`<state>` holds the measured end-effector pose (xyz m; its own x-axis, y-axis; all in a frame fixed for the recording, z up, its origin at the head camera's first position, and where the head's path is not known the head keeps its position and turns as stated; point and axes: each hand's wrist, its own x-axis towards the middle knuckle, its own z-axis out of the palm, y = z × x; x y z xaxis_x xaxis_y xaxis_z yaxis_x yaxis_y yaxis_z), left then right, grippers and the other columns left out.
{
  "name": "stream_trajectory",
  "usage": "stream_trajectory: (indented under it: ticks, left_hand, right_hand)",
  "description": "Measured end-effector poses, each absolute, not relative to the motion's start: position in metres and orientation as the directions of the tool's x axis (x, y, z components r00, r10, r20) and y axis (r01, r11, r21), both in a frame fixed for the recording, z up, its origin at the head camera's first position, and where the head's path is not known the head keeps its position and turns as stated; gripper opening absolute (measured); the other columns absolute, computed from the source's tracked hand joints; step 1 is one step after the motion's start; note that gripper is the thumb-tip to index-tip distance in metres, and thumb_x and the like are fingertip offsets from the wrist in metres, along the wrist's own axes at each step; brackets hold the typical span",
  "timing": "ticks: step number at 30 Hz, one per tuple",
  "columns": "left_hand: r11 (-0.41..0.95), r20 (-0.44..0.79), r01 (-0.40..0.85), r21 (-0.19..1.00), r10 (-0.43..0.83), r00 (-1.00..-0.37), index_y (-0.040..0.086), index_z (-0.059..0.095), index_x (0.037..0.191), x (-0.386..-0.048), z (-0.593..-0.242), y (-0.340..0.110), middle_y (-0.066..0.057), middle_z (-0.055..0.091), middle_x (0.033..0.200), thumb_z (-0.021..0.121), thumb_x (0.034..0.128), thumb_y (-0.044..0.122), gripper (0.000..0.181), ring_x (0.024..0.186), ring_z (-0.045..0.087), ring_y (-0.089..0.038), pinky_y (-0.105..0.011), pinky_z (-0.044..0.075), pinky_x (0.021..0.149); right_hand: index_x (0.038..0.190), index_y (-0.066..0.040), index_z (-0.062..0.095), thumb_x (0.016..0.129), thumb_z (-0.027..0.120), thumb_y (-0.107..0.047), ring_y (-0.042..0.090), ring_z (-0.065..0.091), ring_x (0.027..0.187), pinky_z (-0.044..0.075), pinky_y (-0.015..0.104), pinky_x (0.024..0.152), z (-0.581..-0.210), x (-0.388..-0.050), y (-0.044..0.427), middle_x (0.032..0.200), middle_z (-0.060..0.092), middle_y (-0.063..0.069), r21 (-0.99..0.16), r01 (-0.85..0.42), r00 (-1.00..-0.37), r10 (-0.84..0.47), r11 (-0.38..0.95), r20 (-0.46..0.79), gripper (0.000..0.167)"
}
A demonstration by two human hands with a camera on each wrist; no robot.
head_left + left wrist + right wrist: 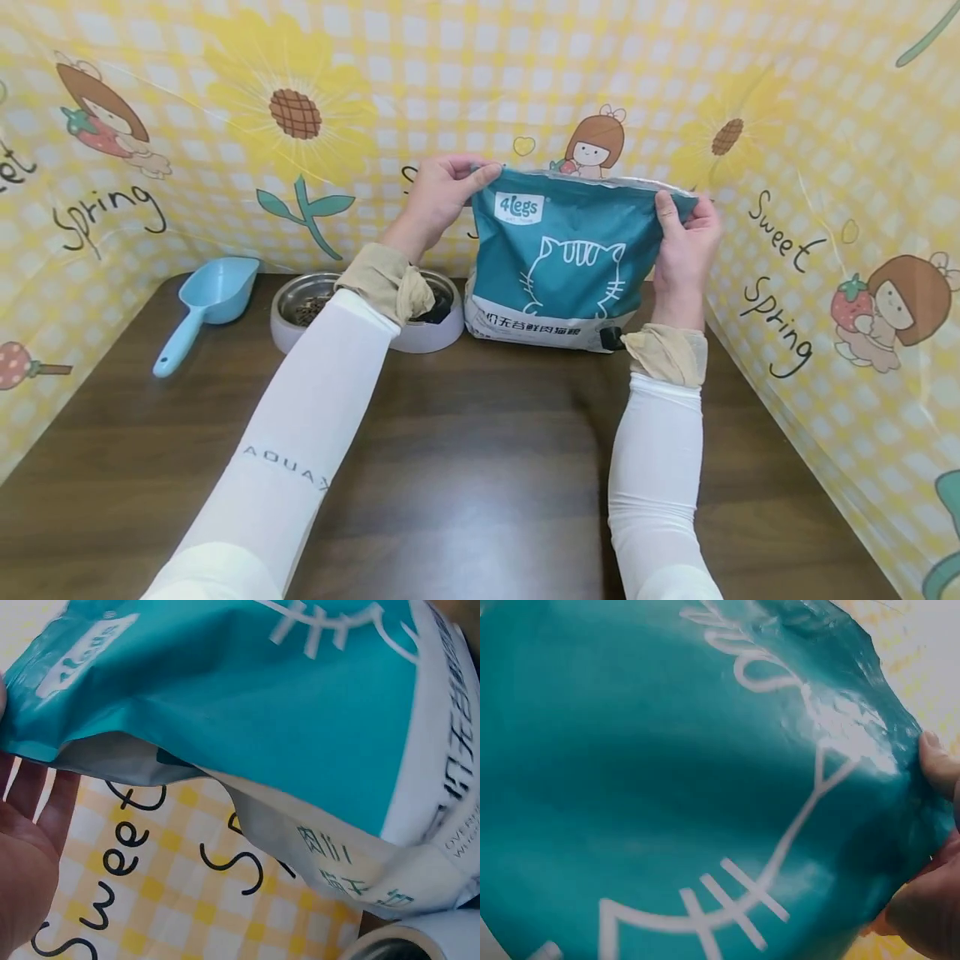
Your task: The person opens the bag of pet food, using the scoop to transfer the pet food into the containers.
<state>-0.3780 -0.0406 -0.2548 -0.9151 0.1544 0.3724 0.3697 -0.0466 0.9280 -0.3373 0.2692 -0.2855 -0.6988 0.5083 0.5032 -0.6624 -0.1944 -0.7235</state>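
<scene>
A teal and white cat food bag (570, 250) with a white cat outline stands upright at the back of the table. My left hand (444, 196) pinches its upper left corner between thumb and fingers. At the upper right corner, my right hand (684, 246) grips the bag with the thumb on the front. The top edge stretches between both hands and shows a silvery strip. In the left wrist view the bag (285, 727) has its side fold hanging outward beside my left hand (30, 840). The right wrist view shows my right thumb (937, 765) pressed on the bag's edge.
Left of the bag stands a white double bowl (431, 337) with metal insides, partly behind my left forearm; brown kibble (309, 310) lies in its left side. A light blue scoop (213, 296) rests farther left on the brown table (480, 467). Patterned yellow cloth (450, 75) hangs around the table.
</scene>
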Motion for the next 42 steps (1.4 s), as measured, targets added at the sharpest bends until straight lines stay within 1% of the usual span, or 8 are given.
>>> stream_trajectory:
  ticks: [8, 14, 20, 23, 26, 35, 39, 42]
  left_hand:
    - [-0.093, 0.331, 0.318, 0.943, 0.203, -0.921, 0.006, 0.083, 0.117, -0.375, -0.250, -0.035, 0.012, 0.081, 0.087, 0.077, 0.1031, 0.023, 0.023, 0.086, 0.076, -0.006, -0.029, 0.062, 0.093]
    - [-0.075, 0.328, 0.319, 0.945, 0.164, -0.930, 0.007, 0.082, 0.116, -0.372, -0.255, -0.032, 0.011, 0.081, 0.086, 0.080, 0.1011, 0.028, 0.026, 0.086, 0.076, -0.006, -0.026, 0.062, 0.093]
    - [-0.048, 0.387, 0.386, 0.921, 0.203, -0.899, 0.004, 0.078, 0.127, -0.368, -0.262, -0.023, 0.001, 0.083, 0.111, 0.081, 0.0995, 0.019, 0.032, 0.108, 0.075, -0.010, -0.026, 0.060, 0.099]
    - [0.009, 0.401, 0.411, 0.912, 0.202, -0.893, 0.007, 0.081, 0.122, -0.364, -0.258, -0.013, -0.006, 0.081, 0.125, 0.086, 0.0951, 0.022, 0.031, 0.122, 0.072, -0.014, -0.029, 0.059, 0.106]
    - [0.067, 0.382, 0.396, 0.916, 0.158, -0.911, 0.012, 0.084, 0.117, -0.361, -0.253, -0.004, -0.004, 0.080, 0.131, 0.090, 0.0922, 0.028, 0.030, 0.129, 0.068, -0.011, -0.027, 0.056, 0.110]
    - [-0.010, 0.405, 0.405, 0.914, 0.019, -0.914, 0.007, 0.083, 0.114, -0.365, -0.254, 0.010, -0.011, 0.082, 0.122, 0.088, 0.0933, 0.023, 0.027, 0.108, 0.074, -0.013, -0.026, 0.060, 0.098]
    - [0.100, 0.464, 0.463, 0.881, 0.016, -0.886, 0.009, 0.082, 0.115, -0.363, -0.251, 0.009, -0.008, 0.081, 0.122, 0.088, 0.0937, 0.023, 0.026, 0.116, 0.072, -0.012, -0.022, 0.054, 0.104]
    - [0.349, 0.567, 0.550, 0.759, 0.060, -0.821, 0.014, 0.081, 0.121, -0.355, -0.241, 0.010, -0.003, 0.082, 0.123, 0.085, 0.0966, 0.025, 0.027, 0.122, 0.071, -0.013, -0.024, 0.047, 0.112]
  right_hand:
    - [0.084, -0.010, 0.077, 0.092, 0.084, -0.004, 0.009, 0.067, 0.070, 0.051, 0.023, 0.072, -0.286, -0.343, 0.266, 0.075, 0.075, -0.004, -0.674, -0.689, -0.657, 0.621, -0.264, 0.428, 0.013]
    - [0.089, -0.009, 0.076, 0.095, 0.082, -0.002, 0.010, 0.068, 0.073, 0.054, 0.022, 0.074, -0.287, -0.339, 0.273, 0.080, 0.076, -0.002, -0.711, -0.622, -0.743, 0.533, -0.328, 0.404, 0.011]
    - [0.098, -0.012, 0.075, 0.093, 0.081, 0.003, 0.010, 0.073, 0.085, 0.058, 0.022, 0.085, -0.284, -0.329, 0.281, 0.090, 0.079, -0.003, -0.780, -0.571, -0.790, 0.429, -0.255, 0.438, 0.017]
    - [0.098, -0.012, 0.075, 0.089, 0.087, 0.000, 0.011, 0.073, 0.088, 0.057, 0.024, 0.088, -0.282, -0.327, 0.279, 0.090, 0.079, -0.003, -0.803, -0.557, -0.783, 0.456, -0.210, 0.424, 0.020]
    - [0.094, -0.010, 0.076, 0.084, 0.091, 0.000, 0.013, 0.073, 0.085, 0.057, 0.025, 0.084, -0.280, -0.327, 0.276, 0.086, 0.078, -0.001, -0.797, -0.565, -0.758, 0.515, -0.212, 0.400, 0.021]
    - [0.091, -0.011, 0.076, 0.082, 0.095, -0.006, 0.013, 0.070, 0.083, 0.054, 0.027, 0.083, -0.279, -0.335, 0.265, 0.083, 0.076, -0.002, -0.787, -0.588, -0.703, 0.599, -0.187, 0.383, 0.022]
    - [0.090, -0.011, 0.074, 0.082, 0.094, -0.004, 0.012, 0.072, 0.081, 0.056, 0.027, 0.080, -0.278, -0.334, 0.265, 0.082, 0.076, -0.001, -0.790, -0.587, -0.702, 0.597, -0.178, 0.387, 0.023]
    - [0.091, -0.011, 0.074, 0.082, 0.095, -0.005, 0.013, 0.072, 0.083, 0.057, 0.027, 0.081, -0.277, -0.333, 0.265, 0.082, 0.076, -0.001, -0.799, -0.580, -0.703, 0.593, -0.159, 0.393, 0.023]
